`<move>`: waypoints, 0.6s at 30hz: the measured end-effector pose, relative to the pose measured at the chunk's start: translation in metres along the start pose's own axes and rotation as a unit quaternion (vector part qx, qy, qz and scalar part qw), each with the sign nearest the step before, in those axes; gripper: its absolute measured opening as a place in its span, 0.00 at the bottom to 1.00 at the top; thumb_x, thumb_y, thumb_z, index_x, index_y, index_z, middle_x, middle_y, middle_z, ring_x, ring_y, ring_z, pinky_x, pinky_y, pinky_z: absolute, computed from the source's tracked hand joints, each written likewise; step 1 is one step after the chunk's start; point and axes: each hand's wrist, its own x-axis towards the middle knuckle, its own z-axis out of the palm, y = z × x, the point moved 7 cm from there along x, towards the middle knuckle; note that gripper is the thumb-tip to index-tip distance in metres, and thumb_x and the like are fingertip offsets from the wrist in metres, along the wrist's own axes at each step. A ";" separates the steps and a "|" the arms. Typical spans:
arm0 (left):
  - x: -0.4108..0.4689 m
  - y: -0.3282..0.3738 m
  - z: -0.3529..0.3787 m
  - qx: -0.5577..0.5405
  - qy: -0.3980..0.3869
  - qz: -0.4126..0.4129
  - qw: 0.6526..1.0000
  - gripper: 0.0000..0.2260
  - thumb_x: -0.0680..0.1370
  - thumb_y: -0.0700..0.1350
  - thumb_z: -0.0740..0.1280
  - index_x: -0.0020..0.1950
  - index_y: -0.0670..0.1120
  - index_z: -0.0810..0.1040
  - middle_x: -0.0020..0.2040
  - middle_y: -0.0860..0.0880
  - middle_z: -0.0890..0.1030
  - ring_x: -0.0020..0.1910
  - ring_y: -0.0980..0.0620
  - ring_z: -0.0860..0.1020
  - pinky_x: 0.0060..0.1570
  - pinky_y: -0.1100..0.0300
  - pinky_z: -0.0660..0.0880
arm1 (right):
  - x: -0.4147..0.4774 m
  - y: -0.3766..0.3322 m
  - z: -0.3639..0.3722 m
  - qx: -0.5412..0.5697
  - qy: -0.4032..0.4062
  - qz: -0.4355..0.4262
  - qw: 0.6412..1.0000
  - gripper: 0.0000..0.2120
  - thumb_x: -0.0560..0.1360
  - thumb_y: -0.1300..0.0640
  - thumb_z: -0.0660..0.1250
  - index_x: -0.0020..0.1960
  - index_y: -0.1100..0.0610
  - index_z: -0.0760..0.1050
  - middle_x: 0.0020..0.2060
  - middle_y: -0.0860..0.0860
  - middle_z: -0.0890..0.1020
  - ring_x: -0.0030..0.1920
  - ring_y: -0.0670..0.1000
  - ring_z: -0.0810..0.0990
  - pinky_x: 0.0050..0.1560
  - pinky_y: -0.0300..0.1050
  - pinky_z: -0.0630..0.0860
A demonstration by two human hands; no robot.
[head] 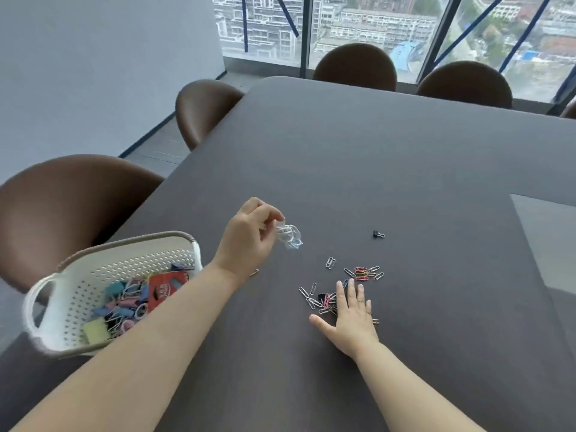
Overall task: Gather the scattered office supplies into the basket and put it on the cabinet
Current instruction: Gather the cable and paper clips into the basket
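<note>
Dark table across the view, brown chairs from nine to one o'clock. White basket at eight o'clock, tilted, part filled with coloured clips and a red card. Left hand at centre, fingers pinched on a small clear bag lifted off the surface. Right hand at five o'clock, fingers spread flat over scattered paper clips. Lone black binder clip at three o'clock
</note>
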 end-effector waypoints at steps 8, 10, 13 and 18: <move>-0.061 -0.049 -0.133 0.094 0.103 -0.060 0.988 0.04 0.73 0.34 0.67 0.43 0.42 0.79 0.42 0.47 0.77 0.36 0.57 0.74 0.40 0.77 0.71 | -0.002 -0.083 0.034 -0.058 0.011 -0.056 0.997 0.43 0.73 0.31 0.50 0.75 0.54 0.36 0.75 0.54 0.35 0.74 0.55 0.33 0.75 0.53 0.38; -0.074 -0.065 -0.144 0.106 0.096 -0.073 0.987 0.05 0.73 0.33 0.68 0.43 0.42 0.79 0.43 0.47 0.76 0.37 0.56 0.75 0.41 0.77 0.71 | -0.002 -0.086 0.035 -0.062 0.018 -0.051 0.997 0.41 0.74 0.33 0.50 0.75 0.54 0.36 0.75 0.54 0.36 0.74 0.55 0.34 0.75 0.53 0.39; -0.092 -0.084 -0.152 0.109 0.097 -0.105 0.984 0.05 0.73 0.33 0.68 0.43 0.42 0.79 0.43 0.46 0.77 0.38 0.54 0.76 0.38 0.74 0.72 | -0.003 -0.085 0.034 -0.056 0.014 -0.050 0.997 0.40 0.75 0.34 0.51 0.75 0.53 0.37 0.75 0.54 0.37 0.75 0.55 0.35 0.75 0.53 0.40; -0.120 -0.127 -0.157 0.162 0.078 -0.229 0.957 0.06 0.74 0.33 0.64 0.44 0.41 0.79 0.47 0.45 0.78 0.39 0.49 0.76 0.36 0.61 0.73 | -0.002 -0.082 0.032 -0.042 0.007 -0.055 0.998 0.39 0.75 0.36 0.53 0.76 0.52 0.39 0.76 0.53 0.38 0.75 0.54 0.36 0.75 0.52 0.41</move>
